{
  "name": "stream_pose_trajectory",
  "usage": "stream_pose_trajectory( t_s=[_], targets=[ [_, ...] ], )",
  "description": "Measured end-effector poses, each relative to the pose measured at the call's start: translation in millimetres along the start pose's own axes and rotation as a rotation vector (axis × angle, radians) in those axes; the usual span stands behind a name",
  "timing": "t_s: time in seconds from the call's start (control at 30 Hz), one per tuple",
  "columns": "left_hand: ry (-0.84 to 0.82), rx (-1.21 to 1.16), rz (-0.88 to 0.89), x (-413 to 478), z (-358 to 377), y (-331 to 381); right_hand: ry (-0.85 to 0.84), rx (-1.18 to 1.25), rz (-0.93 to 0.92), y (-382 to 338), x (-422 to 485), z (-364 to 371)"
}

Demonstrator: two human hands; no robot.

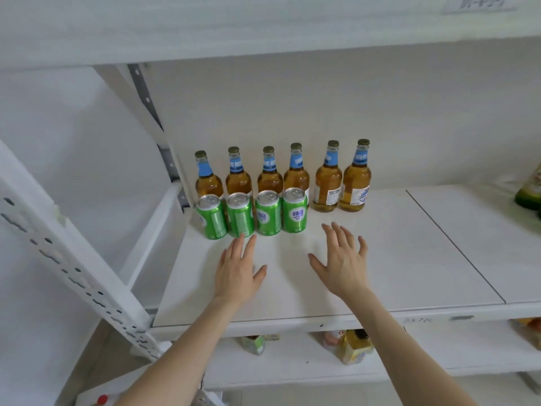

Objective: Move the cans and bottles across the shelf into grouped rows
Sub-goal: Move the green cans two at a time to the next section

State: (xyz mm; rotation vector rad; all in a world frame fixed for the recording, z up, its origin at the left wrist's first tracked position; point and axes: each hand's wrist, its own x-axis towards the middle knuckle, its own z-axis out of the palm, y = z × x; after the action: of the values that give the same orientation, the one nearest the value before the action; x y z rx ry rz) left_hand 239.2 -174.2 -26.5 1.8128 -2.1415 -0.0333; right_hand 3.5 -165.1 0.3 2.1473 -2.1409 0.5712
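Forearms reaching in; left hand and right hand flat, fingers straight, gripping nothing, over white shelf. Four green cans in row just beyond left hand; six amber bottles upright in row behind.

Legible markings: one brand only.
Centre frame: the rightmost green can and the green can beside it read "崂山" over "LAOSHAN". The bottle labels, upper-right shelf tag and shelf-edge scribble are too blurred to read.

Glass, metal and matt board

Glossy amber glass bottles with paper labels, shiny green metal cans, smooth matt white shelf.
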Motion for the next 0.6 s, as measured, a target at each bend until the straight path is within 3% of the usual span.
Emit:
stream_pose_trajectory(
  t_s=[0.27, 0.6],
  targets=[
    [0.014, -0.550, -0.174, 52, 36, 11, -0.143, 0.331, -0.023, 7, 75, 30],
    [0.097, -0.822, -0.327, 106, 55, 22, -0.260, 1.025, 0.132, 10, 137, 68]
  ],
)
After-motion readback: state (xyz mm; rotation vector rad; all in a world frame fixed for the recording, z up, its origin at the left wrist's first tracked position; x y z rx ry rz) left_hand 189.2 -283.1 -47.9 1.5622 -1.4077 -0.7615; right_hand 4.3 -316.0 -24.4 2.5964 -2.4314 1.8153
